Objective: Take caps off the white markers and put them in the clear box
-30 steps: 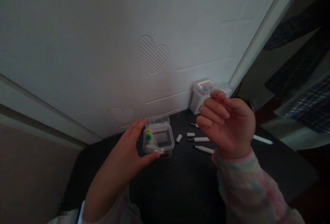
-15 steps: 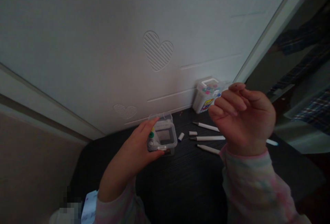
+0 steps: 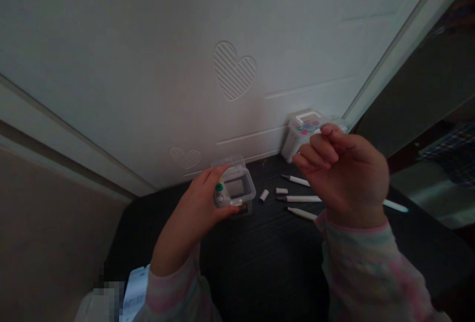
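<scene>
My left hand (image 3: 193, 208) grips a small clear plastic box (image 3: 237, 196) from its left side, thumb at the front and fingers at the back. Inside the box a few white marker ends show, one with a green top, beside a bare stretch of its bottom. My right hand (image 3: 341, 173) is raised above the right of the table, palm toward me, fingers curled and thumb against the index finger; whatever lies between them, if anything, is hidden. Below it lie several white markers (image 3: 302, 199) with dark tips. Two loose caps (image 3: 263, 196) lie between box and markers.
A larger clear container (image 3: 293, 139) with colourful tops and a white handle stands against the white panel (image 3: 148, 65). The table (image 3: 260, 257) is dark. At lower left is a lit phone-like screen (image 3: 135, 292). A dark glossy surface lies at right.
The view has shifted slightly, moving most things right. My right hand has moved a little left and down, still curled, now covering more of the larger container. My left hand keeps its grip on the box.
</scene>
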Motion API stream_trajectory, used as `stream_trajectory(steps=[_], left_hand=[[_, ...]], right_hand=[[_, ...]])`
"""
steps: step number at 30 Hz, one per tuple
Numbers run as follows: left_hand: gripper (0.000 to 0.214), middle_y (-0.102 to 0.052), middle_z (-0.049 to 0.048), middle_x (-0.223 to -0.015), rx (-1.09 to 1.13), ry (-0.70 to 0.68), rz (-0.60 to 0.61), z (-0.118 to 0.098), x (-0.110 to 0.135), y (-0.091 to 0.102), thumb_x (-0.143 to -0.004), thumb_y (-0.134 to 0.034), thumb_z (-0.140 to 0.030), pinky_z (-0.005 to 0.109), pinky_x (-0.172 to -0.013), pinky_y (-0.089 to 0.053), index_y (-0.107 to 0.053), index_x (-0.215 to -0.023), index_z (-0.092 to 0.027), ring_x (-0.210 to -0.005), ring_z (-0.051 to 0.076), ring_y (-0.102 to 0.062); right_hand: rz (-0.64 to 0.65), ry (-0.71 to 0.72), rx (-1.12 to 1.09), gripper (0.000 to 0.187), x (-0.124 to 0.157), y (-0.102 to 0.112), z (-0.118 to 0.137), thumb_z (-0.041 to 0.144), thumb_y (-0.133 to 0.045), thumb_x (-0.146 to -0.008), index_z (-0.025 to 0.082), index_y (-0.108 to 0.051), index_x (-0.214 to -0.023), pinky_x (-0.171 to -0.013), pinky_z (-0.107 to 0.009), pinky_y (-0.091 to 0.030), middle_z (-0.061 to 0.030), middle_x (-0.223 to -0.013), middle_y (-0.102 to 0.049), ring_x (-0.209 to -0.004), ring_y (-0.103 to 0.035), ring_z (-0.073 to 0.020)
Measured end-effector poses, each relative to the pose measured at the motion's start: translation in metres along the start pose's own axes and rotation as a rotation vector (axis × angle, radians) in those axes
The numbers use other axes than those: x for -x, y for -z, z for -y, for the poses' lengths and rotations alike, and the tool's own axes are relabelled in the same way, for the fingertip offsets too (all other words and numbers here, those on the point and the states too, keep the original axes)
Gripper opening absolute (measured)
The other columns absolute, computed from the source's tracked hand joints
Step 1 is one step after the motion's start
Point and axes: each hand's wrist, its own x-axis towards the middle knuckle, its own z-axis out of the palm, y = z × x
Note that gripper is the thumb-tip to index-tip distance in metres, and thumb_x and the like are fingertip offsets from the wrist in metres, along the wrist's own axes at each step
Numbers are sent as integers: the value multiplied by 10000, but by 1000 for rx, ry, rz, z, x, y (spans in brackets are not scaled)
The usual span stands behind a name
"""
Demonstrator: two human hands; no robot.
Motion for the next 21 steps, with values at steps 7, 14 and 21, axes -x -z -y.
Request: stream_trajectory(steps=[7,14,21], left_hand=[[669,-459,72,-1218,8,-7,-33,7,-4,-2,-653,-642,-377,392,-968,-327,-354,-1234,-211,-1129,205,-423],[709,-404,95,-1281,-35,19,-13,7,-3,-5,-662,-624,-404,398,-1004,-290,-316,-1265,-190,-1189,214,-366],[702,-382,110,-1310,-160,46,-120,-3,7,6,-685,-572,-483,453,-998,-292,-318,-1273,-195,-1218,258,-336]], right_hand=[[-3,20,60,94,0,1,0,258,-426,-766,260,-498,-706,-445,-268,-194,60,-514,-143,-438,-152,-106],[-9,30,88,100,1,1,0,268,-432,-766,259,-497,-690,-448,-269,-197,59,-515,-140,-436,-152,-106],[-95,75,-5,133,16,-9,25,211,-429,-750,240,-511,-649,-449,-266,-171,54,-481,-139,-435,-110,-109]])
